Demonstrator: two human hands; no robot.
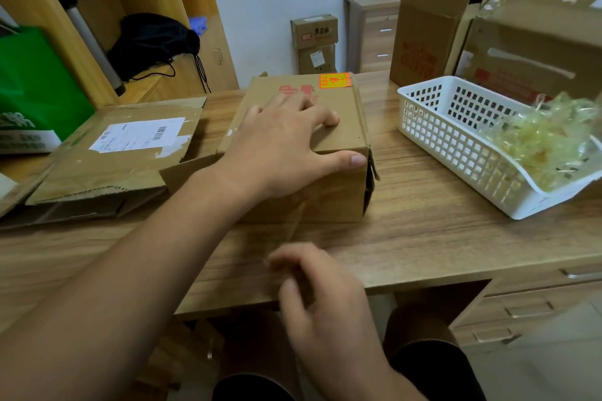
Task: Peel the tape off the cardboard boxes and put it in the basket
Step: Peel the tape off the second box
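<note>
A small cardboard box (pixel 338 202) with an orange sticker stands in the middle of the wooden desk. My left hand (pixel 280 143) presses flat on its top, fingers spread and the thumb along the front edge. A thin strip of clear tape (pixel 298 228) runs from the box's front face down toward my right hand (pixel 322 303). That hand is blurred at the desk's front edge, and its curled fingers seem to pinch the strip. The white plastic basket (pixel 423 127) sits to the right and holds a wad of crumpled clear tape (pixel 537 143).
An opened box with a white shipping label (pixel 123 153) lies at the left, a green bag (pixel 32 91) behind it. Large cardboard boxes (pixel 537 42) stand at the back right behind the basket. Desk drawers (pixel 521 303) are at the lower right.
</note>
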